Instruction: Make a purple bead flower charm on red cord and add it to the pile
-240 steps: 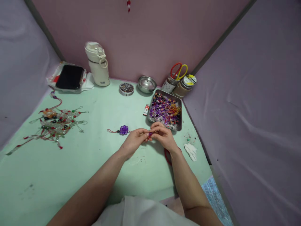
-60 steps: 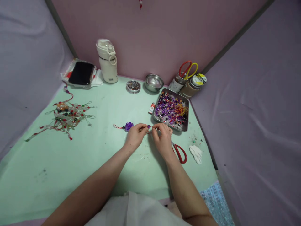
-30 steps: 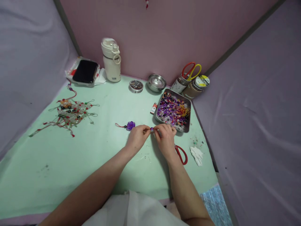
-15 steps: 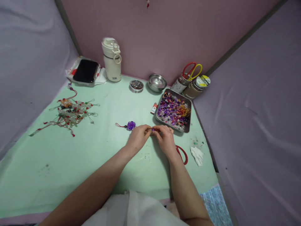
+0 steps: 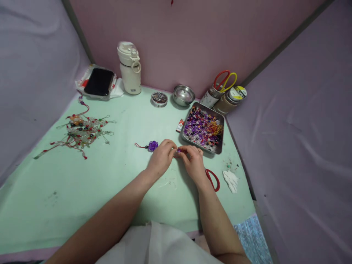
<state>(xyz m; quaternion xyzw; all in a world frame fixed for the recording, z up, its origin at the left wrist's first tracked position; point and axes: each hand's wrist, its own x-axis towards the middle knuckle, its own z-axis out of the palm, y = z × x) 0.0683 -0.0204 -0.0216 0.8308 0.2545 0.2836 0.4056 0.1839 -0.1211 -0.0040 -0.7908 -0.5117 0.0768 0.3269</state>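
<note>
My right hand (image 5: pixel 194 159) pinches a small purple bead (image 5: pixel 179 150) between thumb and fingertips. Close against it on the left, the thumb and fingers of my left hand (image 5: pixel 162 156) are pressed together; what they grip is too small to make out. A bit of thin reddish cord (image 5: pixel 176 157) shows just below the fingertips. Beside my left hand lies a purple beaded flower charm (image 5: pixel 153 146) with a dark bead and a red cord loop. Red-handled scissors (image 5: pixel 213 180) lie partly hidden under my right wrist.
A metal tray (image 5: pixel 222 146) of mixed beads stands beyond my right hand, near a small red-and-white box (image 5: pixel 179 125). Behind are a steel bowl (image 5: pixel 183 96), a round tin (image 5: pixel 159 99), jars and a bottle (image 5: pixel 130 73). Finished-looking bead charms (image 5: pixel 82 134) are heaped left; crumpled tissue (image 5: pixel 230 181) lies right.
My left fingertips have drawn slightly apart from the purple bead, and the left knuckles have risen a little. My right hand keeps its pinch. The whole view has shifted very slightly.
</note>
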